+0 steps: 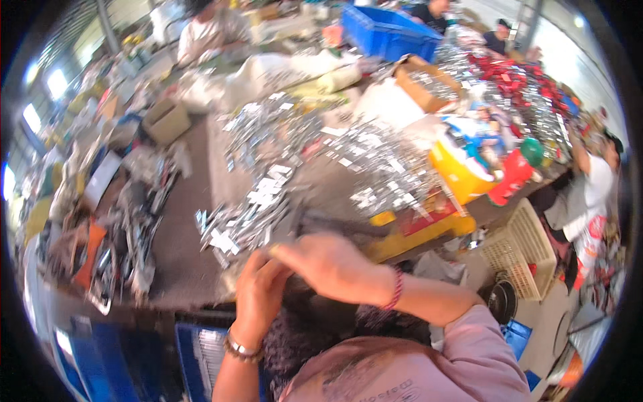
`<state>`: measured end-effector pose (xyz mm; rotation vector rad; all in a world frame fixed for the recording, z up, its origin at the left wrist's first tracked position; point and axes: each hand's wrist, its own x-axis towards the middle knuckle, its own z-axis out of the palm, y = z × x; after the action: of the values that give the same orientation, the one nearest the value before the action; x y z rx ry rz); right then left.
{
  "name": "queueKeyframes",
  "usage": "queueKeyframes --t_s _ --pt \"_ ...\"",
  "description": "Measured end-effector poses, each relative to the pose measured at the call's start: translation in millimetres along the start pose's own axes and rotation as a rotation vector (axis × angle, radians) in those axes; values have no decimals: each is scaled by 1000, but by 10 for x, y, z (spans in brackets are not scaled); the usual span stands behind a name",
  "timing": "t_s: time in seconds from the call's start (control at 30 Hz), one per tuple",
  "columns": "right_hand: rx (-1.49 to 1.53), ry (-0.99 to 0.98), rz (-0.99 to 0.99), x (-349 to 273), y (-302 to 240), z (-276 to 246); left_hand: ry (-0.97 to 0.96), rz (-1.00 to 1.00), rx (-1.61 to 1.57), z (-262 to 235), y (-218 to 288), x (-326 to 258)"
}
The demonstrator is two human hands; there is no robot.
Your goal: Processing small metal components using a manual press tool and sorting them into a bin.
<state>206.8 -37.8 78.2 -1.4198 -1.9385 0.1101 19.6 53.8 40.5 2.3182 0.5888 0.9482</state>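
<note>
My left hand [258, 295] and my right hand [328, 264] meet at the near edge of the worktable [187, 241]. Fingers on both hands are bent and drawn together. Anything between them is too small or blurred to make out. Just beyond lies a heap of flat, shiny silver strips [251, 214]. A blurred dark, long thing [341, 224] rests on the table past my right hand. Farther off, more silver pieces spread in a right-hand heap [388, 164] and a back heap [268, 127].
Mixed scrap [127, 221] and a cardboard box [167, 122] lie left. To the right stand a yellow bucket [459, 167] and red container [512, 175]; a cream basket [522, 248] sits lower. A blue crate [388, 33] is at the back. Several people work around the table.
</note>
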Motion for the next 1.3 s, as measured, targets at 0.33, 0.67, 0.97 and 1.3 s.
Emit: queueKeyframes --t_s 0.33,0.67,0.97,1.3 --pt "-139 56 5 -220 16 105 -33 -41 72 -26 94 29" --pt "-295 146 160 -315 572 -81 -51 -144 59 -64 114 -28" --pt "-87 220 242 -582 59 -404 -21 -51 12 16 -55 17" --pt "-243 120 103 -635 -186 -341 -40 -134 -5 -39 -17 -29"
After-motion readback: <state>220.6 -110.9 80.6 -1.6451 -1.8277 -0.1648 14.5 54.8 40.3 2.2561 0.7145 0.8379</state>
